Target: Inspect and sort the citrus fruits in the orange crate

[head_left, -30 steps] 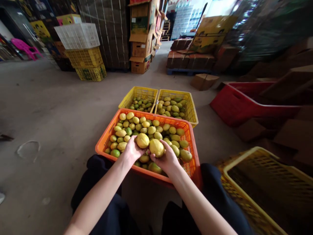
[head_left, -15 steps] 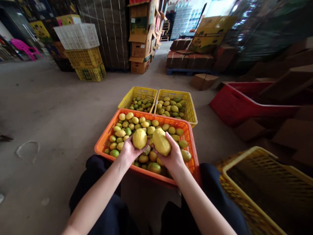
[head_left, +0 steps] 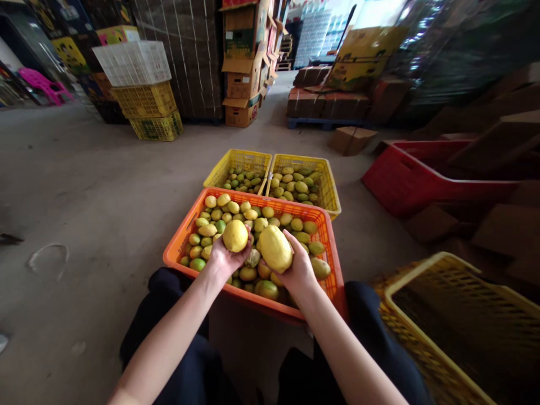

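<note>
My left hand (head_left: 225,258) is closed round a rounded yellow lemon (head_left: 235,235), palm up, with the fruit resting on the fingers. In my right hand (head_left: 298,265) lies a larger, oblong yellow lemon (head_left: 275,248), its thumb along the top. Both fruits are held side by side, a little apart, above an orange crate (head_left: 327,242). That crate is filled with yellow and green lemons (head_left: 207,230), some larger ones near the front (head_left: 266,289). My fingertips are partly hidden behind the fruits.
Two yellow crates (head_left: 336,197) of lemons stand just behind the orange one. At right are a yellow crate (head_left: 439,261), a red bin (head_left: 392,174) and cardboard boxes (head_left: 352,140). Stacked crates (head_left: 145,101) and a pink chair (head_left: 44,84) stand farther left.
Both lemons have been turned in my hands and now show different sides. The left one has shifted slightly left and up, widening the gap between them.
</note>
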A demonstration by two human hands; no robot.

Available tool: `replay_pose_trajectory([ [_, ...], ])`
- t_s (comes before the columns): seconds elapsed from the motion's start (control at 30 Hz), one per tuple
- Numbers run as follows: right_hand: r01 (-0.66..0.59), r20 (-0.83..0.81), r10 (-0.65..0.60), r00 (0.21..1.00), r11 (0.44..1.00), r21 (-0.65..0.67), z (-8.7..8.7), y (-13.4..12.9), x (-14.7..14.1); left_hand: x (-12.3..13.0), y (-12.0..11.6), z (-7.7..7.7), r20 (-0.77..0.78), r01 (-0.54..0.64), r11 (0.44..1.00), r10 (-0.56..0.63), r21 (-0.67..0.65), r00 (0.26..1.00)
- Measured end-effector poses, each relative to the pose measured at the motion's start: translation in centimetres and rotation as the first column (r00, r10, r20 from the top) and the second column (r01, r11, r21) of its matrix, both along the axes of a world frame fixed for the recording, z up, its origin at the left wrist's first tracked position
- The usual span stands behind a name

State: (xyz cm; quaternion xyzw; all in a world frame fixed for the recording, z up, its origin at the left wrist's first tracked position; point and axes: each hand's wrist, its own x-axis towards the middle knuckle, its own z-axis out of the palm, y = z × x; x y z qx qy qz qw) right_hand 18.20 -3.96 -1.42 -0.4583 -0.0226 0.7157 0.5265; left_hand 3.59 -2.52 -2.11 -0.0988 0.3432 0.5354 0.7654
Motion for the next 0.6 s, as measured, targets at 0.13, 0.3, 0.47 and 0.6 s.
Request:
replay_pose_trajectory([
  [0.13,-0.001,0.004,0.002,1.000,0.999,-0.051,0.3,-0.2,0.0,0.2,0.2,0.6,-0.105,-0.041,0.999,0.038,-0.024,0.994],
  [0.3,-0.119,-0.078,0.113,0.990,0.991,-0.064,-0.2,-0.1,0.1,0.1,0.1,1.0,-0.147,-0.045,0.999,0.043,-0.015,0.988],
  [0.47,-0.074,-0.040,0.073,0.997,0.997,-0.012,-0.3,0.0,0.3,-0.2,0.0,0.4,-0.132,0.044,0.999,-0.048,-0.031,0.990],
  [0.6,-0.081,-0.061,0.082,0.995,0.997,0.007,-0.8,0.2,0.6,-0.1,0.0,-0.2,-0.134,0.073,0.997,-0.074,-0.013,0.988],
])
